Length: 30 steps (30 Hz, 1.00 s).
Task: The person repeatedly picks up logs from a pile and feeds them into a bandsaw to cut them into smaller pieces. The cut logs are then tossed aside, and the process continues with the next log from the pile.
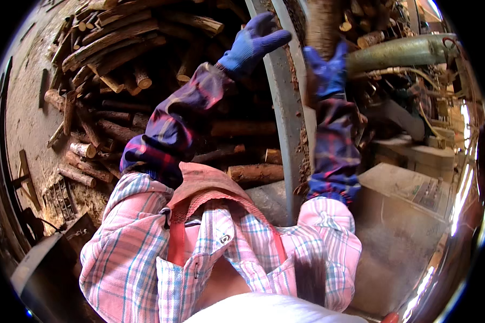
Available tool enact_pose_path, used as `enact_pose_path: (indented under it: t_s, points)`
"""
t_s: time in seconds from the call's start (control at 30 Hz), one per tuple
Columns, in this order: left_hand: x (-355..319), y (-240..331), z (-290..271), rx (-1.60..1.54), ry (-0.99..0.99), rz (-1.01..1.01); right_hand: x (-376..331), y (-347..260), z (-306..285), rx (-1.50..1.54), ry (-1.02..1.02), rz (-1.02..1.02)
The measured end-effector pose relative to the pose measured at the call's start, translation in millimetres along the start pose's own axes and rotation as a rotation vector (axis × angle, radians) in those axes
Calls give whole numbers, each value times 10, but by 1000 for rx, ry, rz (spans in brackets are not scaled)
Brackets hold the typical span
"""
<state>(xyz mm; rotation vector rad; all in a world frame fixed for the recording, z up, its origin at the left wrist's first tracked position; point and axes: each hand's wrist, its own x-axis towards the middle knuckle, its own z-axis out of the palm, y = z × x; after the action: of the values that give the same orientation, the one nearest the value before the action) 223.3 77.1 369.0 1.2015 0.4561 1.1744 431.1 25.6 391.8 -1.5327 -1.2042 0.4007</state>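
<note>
Log, thick, round and brown with bark on it (322,24), stands out blurred at the top of the view, to the right of a long grey metal beam (290,116). The blue-gloved right hand (328,72) is up against its lower part, with fingers spread to either side; whether it is clamped on the wood cannot be told. The hands are apart. The blue-gloved left hand (255,44) is spread and holds nothing, just beside the beam's left edge.

Between the two forearms the beam's raised edges run lengthwise, with brown bark crumbs (295,70) strewn along the groove between them. Open air lies over that groove, giving sideways room between the hands.

On the right, a greenish metal cylinder (401,55) reaches in close to the right hand and bounds movement that way; below it sits a dusty, grey-brown box-shaped housing (396,215). Under and beyond the left arm, a heap of cut brown logs (118,46) crowds the space, with loose ends jutting out toward the dusty pale floor (29,121).
</note>
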Motion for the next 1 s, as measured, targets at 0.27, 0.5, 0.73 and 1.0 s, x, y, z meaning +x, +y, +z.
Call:
enact_pose_path:
  t_s: [0.27,0.5,0.73,1.0]
  points:
    - [-2560,-1502,-2963,207,533,-576,-89,897,-305,-1071,-296,124]
    - [-4836,-1645,-4014,771,694,-1244,-555,1173,539,-1162,-138,-44]
    - [-4691,-2601,-4751,361,516,-1351,-2470,1933,3054,-361,-816,113]
    - [-4082,-3023,-4423,-191,737,-1238,-4151,3017,2058,-66,-869,1466]
